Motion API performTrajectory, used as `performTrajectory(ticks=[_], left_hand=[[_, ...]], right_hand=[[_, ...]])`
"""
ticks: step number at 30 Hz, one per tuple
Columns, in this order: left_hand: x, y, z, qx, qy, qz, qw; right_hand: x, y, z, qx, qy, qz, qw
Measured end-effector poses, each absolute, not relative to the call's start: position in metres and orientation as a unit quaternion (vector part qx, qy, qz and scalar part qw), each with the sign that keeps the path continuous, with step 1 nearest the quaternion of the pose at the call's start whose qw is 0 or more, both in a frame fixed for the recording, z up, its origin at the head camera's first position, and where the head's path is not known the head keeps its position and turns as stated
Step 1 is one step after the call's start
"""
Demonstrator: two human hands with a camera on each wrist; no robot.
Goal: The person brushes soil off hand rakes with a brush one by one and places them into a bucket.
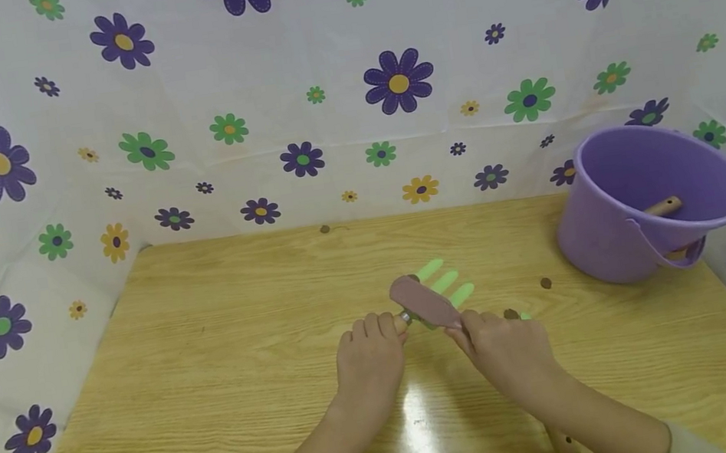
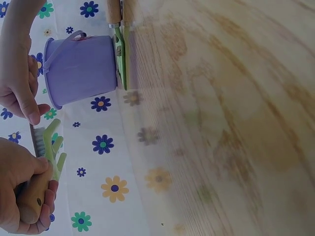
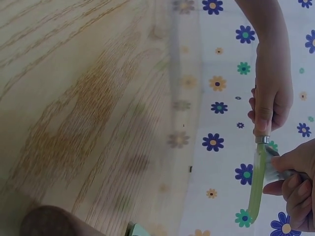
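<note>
My left hand (image 1: 370,355) grips the wooden handle of a small garden hand fork (image 1: 444,282) with light green tines, held above the table. In my right hand (image 1: 511,351) is a brush (image 1: 425,301) with a flat brownish back, lying across the base of the tines. Its grey bristles (image 2: 39,142) face the fork and appear to touch it in the left wrist view. Seen from the right wrist, the fork (image 3: 257,182) is edge-on between both hands. Below my right forearm lies another green garden tool with a wooden handle (image 1: 562,440), mostly hidden by the arm.
A purple bucket (image 1: 605,239) stands at the back right, with a wooden handle (image 1: 663,207) inside it. Small brown dirt clumps (image 1: 546,283) lie on the wooden table (image 1: 218,386). A flower-patterned sheet (image 1: 310,48) encloses the back and sides.
</note>
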State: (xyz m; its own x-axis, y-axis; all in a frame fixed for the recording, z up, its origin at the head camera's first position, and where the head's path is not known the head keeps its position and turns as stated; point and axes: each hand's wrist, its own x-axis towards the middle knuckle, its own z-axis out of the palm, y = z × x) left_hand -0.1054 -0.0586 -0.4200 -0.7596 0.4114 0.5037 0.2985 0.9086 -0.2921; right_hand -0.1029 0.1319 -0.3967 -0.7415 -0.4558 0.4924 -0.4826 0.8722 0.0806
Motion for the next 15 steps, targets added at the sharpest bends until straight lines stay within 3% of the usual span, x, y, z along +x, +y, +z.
performTrajectory(ticks=[15], left_hand=[[-0.103,-0.0609,-0.4231,-0.188,-0.931,0.101,0.295]], right_hand=[[-0.1073,0.1384,-0.3997,0.253,-0.917,0.001,0.309]])
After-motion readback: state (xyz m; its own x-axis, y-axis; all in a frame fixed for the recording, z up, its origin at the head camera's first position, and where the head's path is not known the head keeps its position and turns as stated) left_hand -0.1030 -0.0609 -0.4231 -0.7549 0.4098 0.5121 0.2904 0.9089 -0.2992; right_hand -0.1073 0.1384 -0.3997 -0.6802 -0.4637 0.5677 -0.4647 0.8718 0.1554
